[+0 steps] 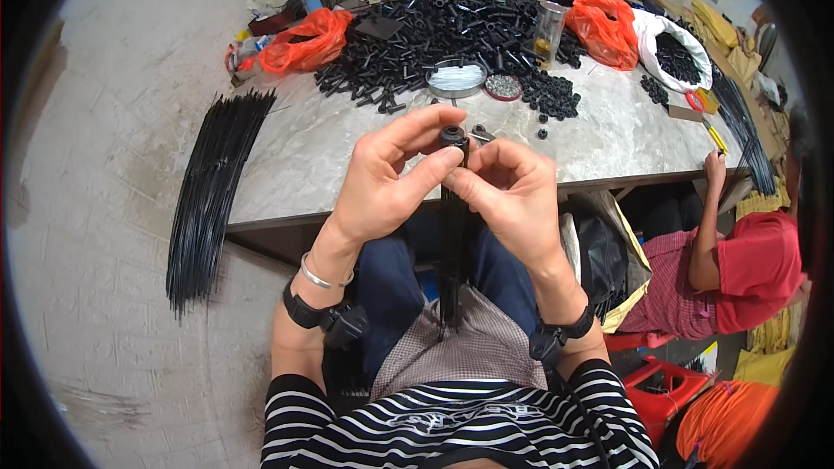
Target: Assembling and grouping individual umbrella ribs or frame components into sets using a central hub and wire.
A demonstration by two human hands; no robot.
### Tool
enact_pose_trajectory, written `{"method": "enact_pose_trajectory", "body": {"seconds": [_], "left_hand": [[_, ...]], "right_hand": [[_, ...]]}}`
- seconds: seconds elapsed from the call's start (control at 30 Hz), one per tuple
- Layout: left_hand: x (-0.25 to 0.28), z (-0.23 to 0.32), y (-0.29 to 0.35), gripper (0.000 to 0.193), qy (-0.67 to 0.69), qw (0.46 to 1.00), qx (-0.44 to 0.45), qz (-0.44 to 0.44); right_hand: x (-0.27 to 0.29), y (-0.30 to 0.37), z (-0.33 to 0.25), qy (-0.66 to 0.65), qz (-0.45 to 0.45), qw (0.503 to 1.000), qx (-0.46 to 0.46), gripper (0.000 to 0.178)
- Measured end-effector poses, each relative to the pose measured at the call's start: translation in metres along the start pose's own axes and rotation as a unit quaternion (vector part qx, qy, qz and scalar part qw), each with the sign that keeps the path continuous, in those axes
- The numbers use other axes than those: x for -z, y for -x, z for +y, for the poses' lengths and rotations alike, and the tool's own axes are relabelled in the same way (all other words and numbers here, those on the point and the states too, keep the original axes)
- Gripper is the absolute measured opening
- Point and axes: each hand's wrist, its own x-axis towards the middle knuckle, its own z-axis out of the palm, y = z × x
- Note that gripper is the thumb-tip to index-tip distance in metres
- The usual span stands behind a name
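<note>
As the bundle (pixel 450 252) hangs by the tabletop's (pixel 304 139) near edge, my left grip (pixel 391 175) pinches its cap (pixel 453 135), right grip (pixel 519 195) just below; likely light, springy, slick: best held up top.

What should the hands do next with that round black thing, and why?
Maybe the left hand should steady the round black piece while the right hand gently adjusts it, because both hands' fingertips are close around it, and the long bundle of thin black strands hanging below could probably sway.
</note>
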Motion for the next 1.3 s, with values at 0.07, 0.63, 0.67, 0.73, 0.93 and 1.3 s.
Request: {"method": "enact_pose_trajectory", "body": {"seconds": [0.07, 0.63, 0.67, 0.73, 0.93, 1.3], "left_hand": [[0.003, 0.007, 0.004, 0.031, -0.018, 1.0, 0.003, -0.011], [0.014, 0.013, 0.021, 0.034, 0.005, 1.0, 0.008, 0.006], [0.015, 0.017, 0.021, 0.034, -0.019, 1.0, 0.01, 0.012], [0.019, 0.018, 0.023, 0.034, -0.045, 0.999, 0.013, 0.02], [0.019, 0.019, 0.032, 0.03, -0.089, 0.995, -0.039, 0.031], [0.008, 0.019, 0.05, 0.034, 0.224, 0.974, -0.04, 0.016]], "right_hand": [[-0.005, 0.002, -0.001, 0.023, 0.006, 0.999, 0.031, 0.021], [-0.029, 0.011, -0.002, 0.075, 0.016, 0.992, 0.096, 0.016], [-0.03, 0.011, -0.004, 0.073, 0.014, 0.993, 0.095, 0.016], [-0.031, 0.011, -0.007, 0.067, -0.021, 0.995, 0.07, 0.015], [-0.03, 0.026, -0.014, -0.063, -0.054, 0.997, -0.004, 0.016], [-0.026, 0.043, -0.04, 0.019, -0.003, 0.991, 0.129, 0.021]]}}
